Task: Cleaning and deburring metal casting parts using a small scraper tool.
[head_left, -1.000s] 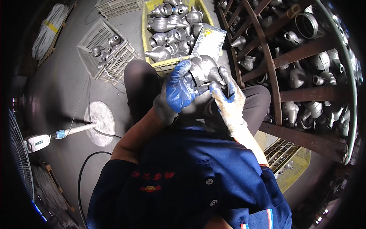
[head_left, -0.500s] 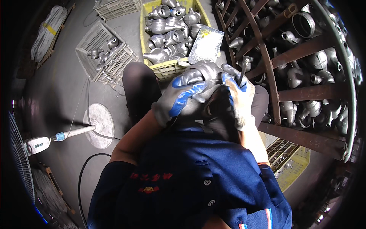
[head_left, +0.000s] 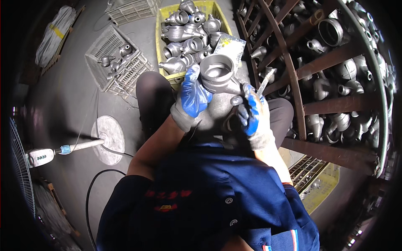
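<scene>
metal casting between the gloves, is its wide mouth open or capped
Open: the metal casting has its wide mouth toward the camera, showing the hollow inside with no cap.

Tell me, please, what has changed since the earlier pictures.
The metal casting has been turned so its wide round opening faces the camera. The left hand, curled over its near side half a second ago, is at its left. The narrow tool stays in the right hand; the yellow crate hasn't moved.
</scene>
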The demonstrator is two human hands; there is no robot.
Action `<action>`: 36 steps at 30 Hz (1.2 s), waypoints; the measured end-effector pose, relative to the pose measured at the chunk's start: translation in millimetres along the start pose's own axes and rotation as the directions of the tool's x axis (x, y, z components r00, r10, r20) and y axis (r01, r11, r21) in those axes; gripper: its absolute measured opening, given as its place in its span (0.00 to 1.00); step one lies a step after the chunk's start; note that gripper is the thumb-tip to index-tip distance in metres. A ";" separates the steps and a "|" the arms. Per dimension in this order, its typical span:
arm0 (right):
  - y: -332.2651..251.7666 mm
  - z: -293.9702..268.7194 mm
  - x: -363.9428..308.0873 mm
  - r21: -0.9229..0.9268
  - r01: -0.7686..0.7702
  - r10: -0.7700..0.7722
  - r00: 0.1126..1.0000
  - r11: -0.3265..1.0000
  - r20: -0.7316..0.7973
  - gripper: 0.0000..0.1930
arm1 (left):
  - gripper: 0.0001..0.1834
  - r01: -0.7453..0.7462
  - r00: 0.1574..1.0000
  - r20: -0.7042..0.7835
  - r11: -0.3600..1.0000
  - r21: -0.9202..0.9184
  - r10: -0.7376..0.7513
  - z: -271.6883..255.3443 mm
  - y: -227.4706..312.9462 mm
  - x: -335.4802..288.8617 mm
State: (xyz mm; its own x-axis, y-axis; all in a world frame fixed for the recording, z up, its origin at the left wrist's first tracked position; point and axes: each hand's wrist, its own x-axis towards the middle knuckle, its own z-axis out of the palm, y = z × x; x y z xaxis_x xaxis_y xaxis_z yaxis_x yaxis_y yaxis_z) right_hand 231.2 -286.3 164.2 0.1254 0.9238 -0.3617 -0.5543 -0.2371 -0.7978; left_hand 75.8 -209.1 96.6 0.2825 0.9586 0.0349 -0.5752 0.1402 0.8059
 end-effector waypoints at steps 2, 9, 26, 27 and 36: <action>-5.4 -3.7 -3.7 -0.100 -0.054 0.057 0.998 0.994 0.034 0.10 | 0.30 0.226 0.974 0.123 0.742 -0.631 -0.193 1.8 11.5 2.1; 0.3 10.8 -16.5 -0.384 0.179 -0.118 0.977 0.906 0.176 0.24 | 0.33 0.190 0.971 0.214 0.888 -0.419 -0.107 12.4 16.1 -10.3; -7.9 -1.9 -19.7 -0.367 0.250 -0.175 0.958 0.896 0.226 0.20 | 0.24 0.128 0.987 0.110 0.984 -0.127 -0.115 2.9 21.3 -18.9; -6.8 -5.0 -19.5 -0.326 0.299 -0.203 0.933 0.897 0.296 0.26 | 0.24 0.078 0.994 0.079 0.994 -0.073 -0.073 4.0 20.5 -19.8; -16.7 1.9 -21.5 -0.243 0.098 -0.057 0.984 0.965 0.169 0.15 | 0.25 -0.286 0.958 0.147 0.869 0.403 0.248 -2.1 13.2 -27.1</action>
State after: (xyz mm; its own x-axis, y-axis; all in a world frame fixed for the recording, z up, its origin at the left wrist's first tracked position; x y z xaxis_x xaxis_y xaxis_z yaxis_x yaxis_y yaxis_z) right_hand 236.2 -301.6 186.2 0.0159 0.9734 -0.2285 -0.3230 -0.2112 -0.9225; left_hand 58.9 -232.7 105.0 0.2410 0.9163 0.3198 -0.2712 -0.2528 0.9287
